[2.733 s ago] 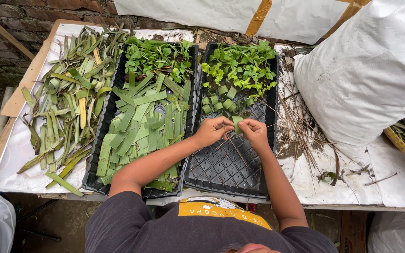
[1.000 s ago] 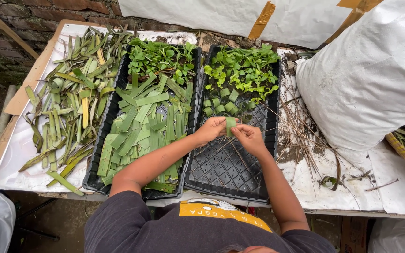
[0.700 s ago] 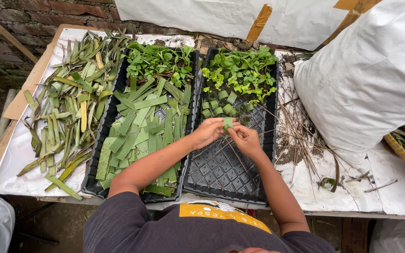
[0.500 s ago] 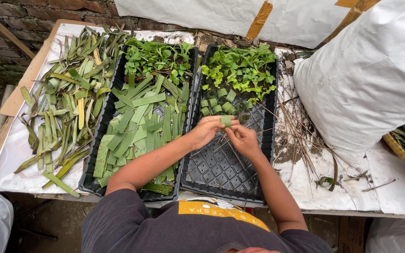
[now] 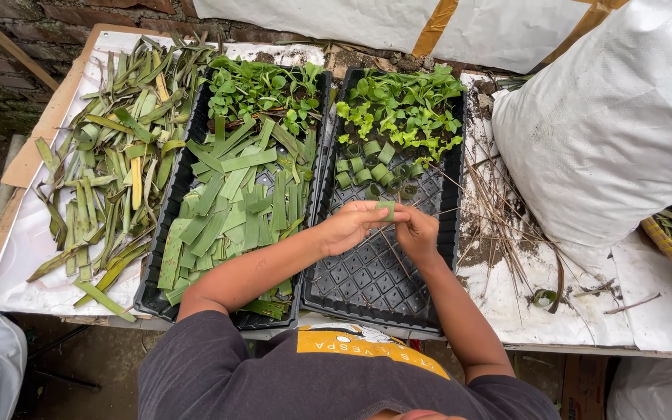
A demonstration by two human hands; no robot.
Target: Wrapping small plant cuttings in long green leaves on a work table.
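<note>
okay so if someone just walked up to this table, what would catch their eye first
Both hands, the left hand and right hand, meet over the right black tray, pinching a small green leaf ring. Beyond them sit leafy seedlings; the left tray holds cut leaf strips.

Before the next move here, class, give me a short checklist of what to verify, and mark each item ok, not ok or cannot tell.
1. Both hands on the piece: left hand and right hand meet at the small rolled leaf strip. Ok.
2. Roll fully closed and fastened: fingers cover most of it. Cannot tell.
3. Free cells in the right black tray: the near part is bare. Ok.
4. Finished leaf rolls upright beside the seedlings: several stand, some look tilted. Cannot tell.
5. Cut leaf strips in stock in the left tray: plenty. Ok.
6. Thin dry sticks lie to the right of the tray, near the right hand. Ok.
</note>
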